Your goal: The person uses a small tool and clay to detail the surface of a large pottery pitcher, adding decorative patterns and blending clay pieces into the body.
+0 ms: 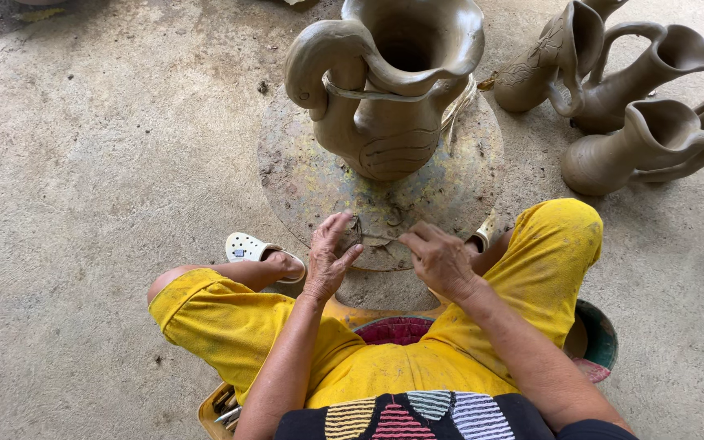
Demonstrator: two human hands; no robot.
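Hands [329, 257] [440, 259] on clay-smeared round board [303, 175], clay jug [385, 81] ahead, unfired pitchers [637, 90] right

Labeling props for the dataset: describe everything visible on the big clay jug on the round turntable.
The big clay jug is grey-brown clay that looks unfired, with a smooth, slightly damp-looking surface. It has a bulbous belly with incised curved lines, a narrower neck, and a wide flared wavy rim around a dark opening. A thick curved handle arches off one side. A thin clay strip crosses the neck. It stands upright at the far part of the stained round turntable. Neither the left hand nor the right hand touches it.
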